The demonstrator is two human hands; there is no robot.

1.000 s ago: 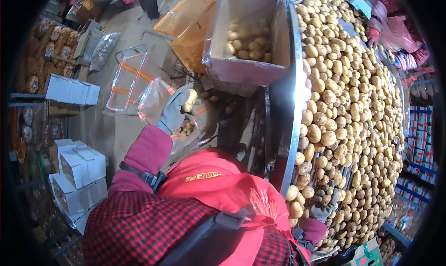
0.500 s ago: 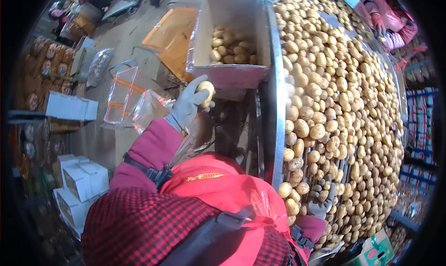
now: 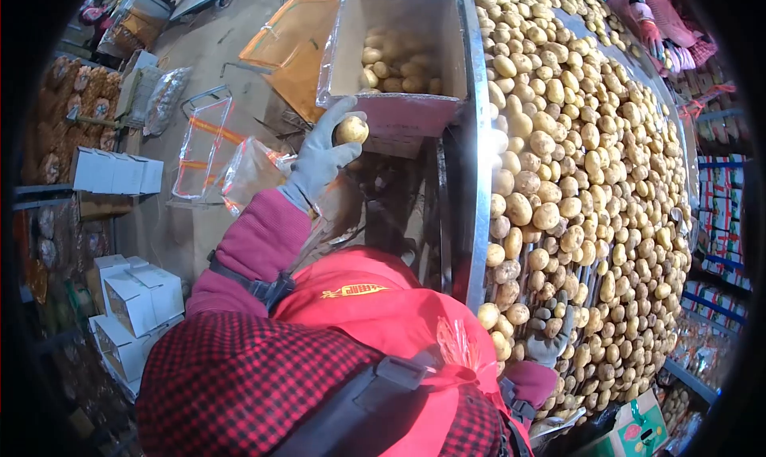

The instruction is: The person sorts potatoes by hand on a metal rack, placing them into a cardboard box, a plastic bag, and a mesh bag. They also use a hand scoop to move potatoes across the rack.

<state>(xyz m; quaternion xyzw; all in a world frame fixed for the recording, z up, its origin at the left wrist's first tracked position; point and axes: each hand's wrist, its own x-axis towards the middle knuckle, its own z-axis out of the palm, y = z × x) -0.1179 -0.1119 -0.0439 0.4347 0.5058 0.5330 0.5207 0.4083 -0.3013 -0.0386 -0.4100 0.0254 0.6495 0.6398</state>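
My left hand (image 3: 321, 155), in a grey glove, is closed around a pale potato (image 3: 351, 130) just below the near edge of an open cardboard box (image 3: 391, 112). Potatoes (image 3: 399, 64) lie in the bottom of that box. At the lower right, my gloved right hand (image 3: 547, 336) is among the potatoes on the sorting table, its fingers curled around a potato (image 3: 552, 327). Many loose potatoes (image 3: 622, 241) cover the table, which has a metal edge (image 3: 479, 178).
White boxes (image 3: 144, 301) are stacked at the left. An orange crate (image 3: 297, 50) and a metal frame (image 3: 203, 150) stand on the floor. Another person's gloved hand (image 3: 650, 38) is at the upper right. A green carton (image 3: 642, 427) sits at the lower right.
My left hand has risen slightly in view with its potato. The box appears higher in the view. My right hand stays among the potatoes, with its fingers shifted a little.
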